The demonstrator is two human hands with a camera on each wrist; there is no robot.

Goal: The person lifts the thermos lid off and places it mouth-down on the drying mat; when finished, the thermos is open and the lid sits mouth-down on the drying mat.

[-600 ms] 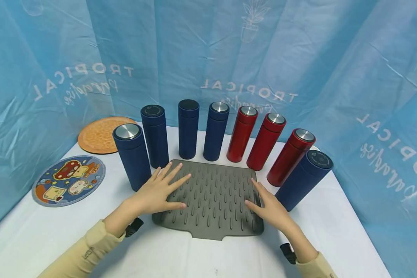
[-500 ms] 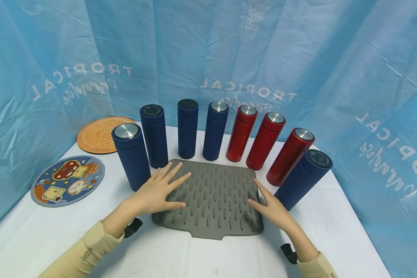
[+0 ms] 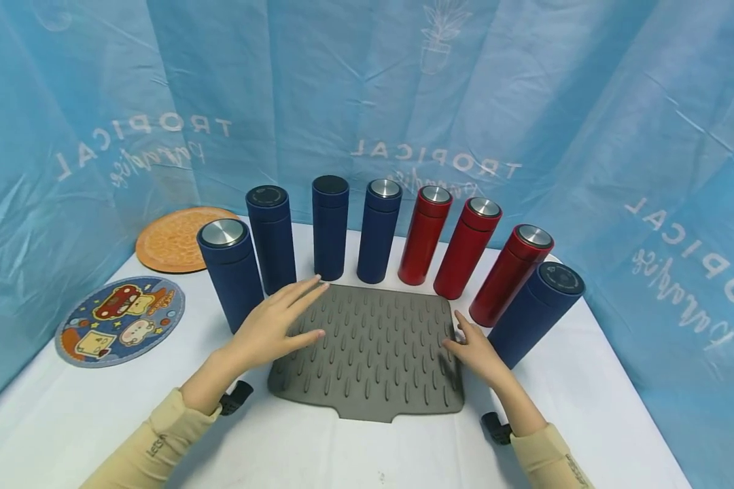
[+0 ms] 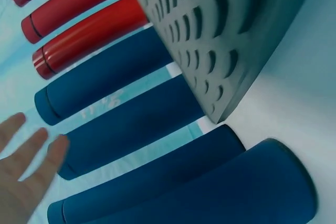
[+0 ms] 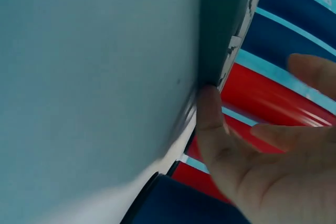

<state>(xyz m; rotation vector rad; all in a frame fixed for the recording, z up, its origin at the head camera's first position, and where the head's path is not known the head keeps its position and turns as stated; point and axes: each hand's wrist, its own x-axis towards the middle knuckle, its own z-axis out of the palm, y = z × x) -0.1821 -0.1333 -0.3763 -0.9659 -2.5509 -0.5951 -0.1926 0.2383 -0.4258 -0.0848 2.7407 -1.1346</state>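
A grey ridged mat (image 3: 373,353) lies in the middle of the white table. My left hand (image 3: 268,331) is over its left edge, fingers extended and holding nothing, close to a blue thermos flask (image 3: 231,278). At the mat's right edge is my right hand (image 3: 477,352), its fingers loosely bent with nothing in them; whether it touches the mat I cannot tell. Right beside that hand stands another blue flask (image 3: 529,319), next to a red flask (image 3: 510,275). In the right wrist view the right thumb (image 5: 210,114) appears near the mat's edge.
Several upright flasks curve around the back of the mat, including a blue one (image 3: 379,234) and a red one (image 3: 425,238). To the left lie a round cartoon-print mat (image 3: 119,322) and a round orange-brown mat (image 3: 180,241). A blue printed curtain (image 3: 342,88) surrounds the table.
My left hand has shifted slightly left and its spread fingers have drawn closer together. My right hand has moved a little outward to the mat's right edge. Mat and flasks stay put.
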